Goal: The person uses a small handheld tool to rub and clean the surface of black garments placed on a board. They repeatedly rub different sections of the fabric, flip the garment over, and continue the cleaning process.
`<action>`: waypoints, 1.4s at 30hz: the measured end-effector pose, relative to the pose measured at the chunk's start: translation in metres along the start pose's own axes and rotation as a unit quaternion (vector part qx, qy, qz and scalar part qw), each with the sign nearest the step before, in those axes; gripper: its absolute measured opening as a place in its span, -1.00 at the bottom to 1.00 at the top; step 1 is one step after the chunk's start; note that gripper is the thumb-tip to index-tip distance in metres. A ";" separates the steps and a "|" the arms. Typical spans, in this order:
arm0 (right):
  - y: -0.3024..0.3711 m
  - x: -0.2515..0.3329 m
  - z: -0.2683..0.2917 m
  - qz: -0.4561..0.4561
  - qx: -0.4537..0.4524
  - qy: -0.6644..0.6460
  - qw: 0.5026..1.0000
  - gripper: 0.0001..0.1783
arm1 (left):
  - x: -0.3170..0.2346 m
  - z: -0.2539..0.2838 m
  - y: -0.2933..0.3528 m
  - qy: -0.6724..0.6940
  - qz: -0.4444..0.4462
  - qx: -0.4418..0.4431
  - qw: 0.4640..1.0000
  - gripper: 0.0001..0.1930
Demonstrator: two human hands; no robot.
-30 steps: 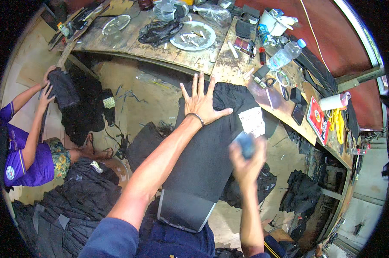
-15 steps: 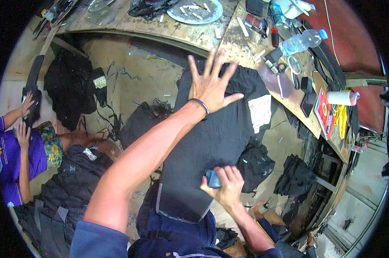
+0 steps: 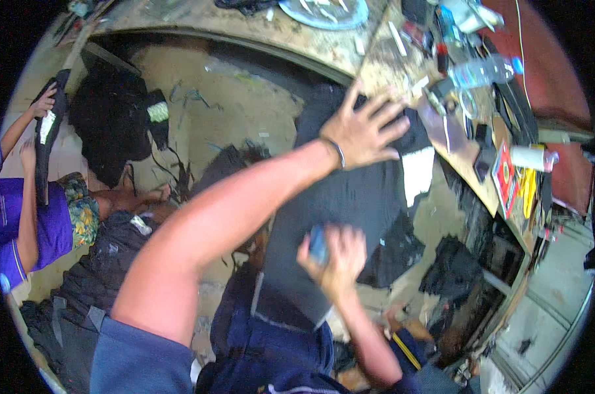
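1. The dark garment (image 3: 350, 203) lies stretched from the near lap of the person up to the edge of the desk (image 3: 376, 59) at the far right; a white label (image 3: 417, 174) shows on its right side.
2. The left hand (image 3: 363, 131) lies flat on the far end of the garment, fingers spread wide, gripping nothing; a thin bracelet (image 3: 337, 151) circles its wrist.
3. The right hand (image 3: 333, 253) is closed around a small blue object (image 3: 318, 244) and presses it on the near part of the garment. What kind of object it is cannot be told.
4. On the desk, far and right, a clear plastic bottle (image 3: 484, 69) with a blue cap lies on its side; whether anything is in it cannot be told.
5. A round plate (image 3: 323, 10) sits at the far edge with small scraps on it.
6. A white cup-like container (image 3: 530, 157) lies on its side at the right end of the desk, beside a red packet (image 3: 504, 177); its contents are hidden.
7. At the far left another person in a purple shirt (image 3: 28, 230) holds up a dark piece of cloth (image 3: 47, 138) with both hands.
8. Heaps of dark clothing (image 3: 80, 295) lie on the floor to the near left.
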State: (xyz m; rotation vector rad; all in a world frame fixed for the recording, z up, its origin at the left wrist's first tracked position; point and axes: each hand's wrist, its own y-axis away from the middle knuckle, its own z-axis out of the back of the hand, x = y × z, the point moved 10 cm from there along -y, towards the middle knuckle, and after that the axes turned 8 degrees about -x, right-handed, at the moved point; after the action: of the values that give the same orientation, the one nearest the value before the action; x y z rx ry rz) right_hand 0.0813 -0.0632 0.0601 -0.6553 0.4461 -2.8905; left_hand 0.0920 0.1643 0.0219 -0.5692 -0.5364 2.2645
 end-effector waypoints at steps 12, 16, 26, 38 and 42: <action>-0.020 0.041 -0.031 -0.012 0.128 -0.071 0.989 -0.60 | -0.022 -0.011 0.002 0.110 -0.107 0.005 0.988 -0.41; -0.072 0.027 -0.027 -0.009 0.035 0.005 0.999 -0.59 | -0.010 -0.019 -0.005 0.107 -0.075 0.036 0.991 -0.39; -0.121 -0.031 -0.026 0.052 0.062 0.010 0.997 -0.55 | 0.020 -0.024 -0.007 0.070 0.033 -0.055 0.996 -0.47; -0.029 -0.213 0.005 -0.388 0.143 -0.059 0.909 -0.19 | 0.061 0.057 0.152 0.151 0.441 -0.197 0.862 -0.19; 0.063 -0.188 -0.005 -0.406 0.107 -0.182 0.889 -0.14 | -0.020 0.029 0.305 0.434 0.477 -0.060 0.762 -0.24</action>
State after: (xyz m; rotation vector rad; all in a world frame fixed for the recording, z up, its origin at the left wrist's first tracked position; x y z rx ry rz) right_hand 0.2516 -0.0838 -0.0389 -1.6218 -0.2775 -3.3147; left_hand -0.0789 -0.0542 -0.1108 -2.2021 0.1706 2.4136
